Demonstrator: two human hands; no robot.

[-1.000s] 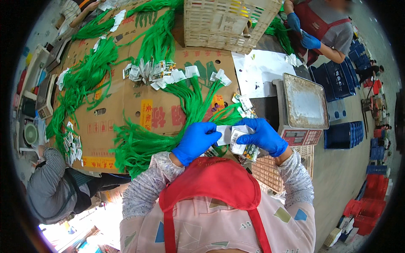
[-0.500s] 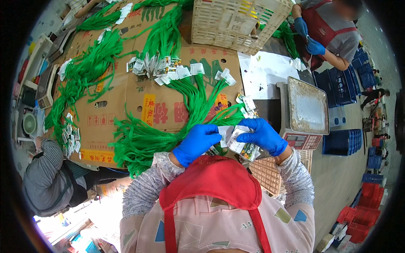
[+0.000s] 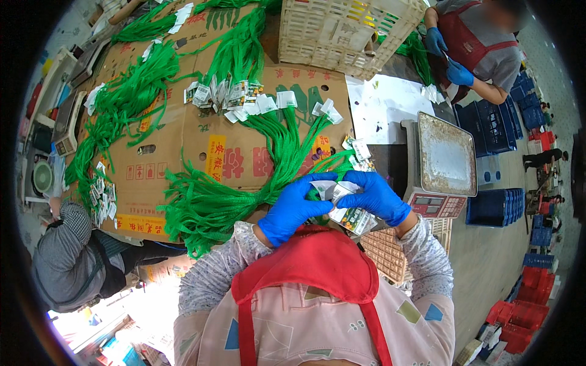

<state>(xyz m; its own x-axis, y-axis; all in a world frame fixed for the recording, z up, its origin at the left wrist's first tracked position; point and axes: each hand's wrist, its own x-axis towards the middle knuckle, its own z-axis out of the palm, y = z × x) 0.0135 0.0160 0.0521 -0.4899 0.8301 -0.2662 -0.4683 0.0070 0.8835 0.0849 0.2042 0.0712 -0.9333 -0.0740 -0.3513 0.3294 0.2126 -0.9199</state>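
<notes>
My left hand (image 3: 294, 210), in a blue glove, pinches the edge of a white paper label (image 3: 323, 187) in front of my chest. Close beside it, my gloved right hand (image 3: 377, 198) grips a small stack of printed labels (image 3: 356, 221), white with green and yellow parts, its thumb pressed on the upper ones. The fingertips of both hands almost meet over the papers. Just beyond them lies a bunch of green mesh net bags (image 3: 281, 146) with white labels at the far ends. Its loose tails (image 3: 204, 210) spread out left of my left hand.
Cardboard (image 3: 183, 128) covers the table, with more green net bundles (image 3: 235, 49) on it. A white plastic crate (image 3: 348, 36) stands at the back. To the right is a weighing scale (image 3: 445, 155). A co-worker in blue gloves (image 3: 459, 72) stands far right; another person (image 3: 70, 262) is at left.
My left hand has moved right and slightly up, bringing its fingers closer to my right hand. The labels between them have shifted. The co-worker's hands have moved a little.
</notes>
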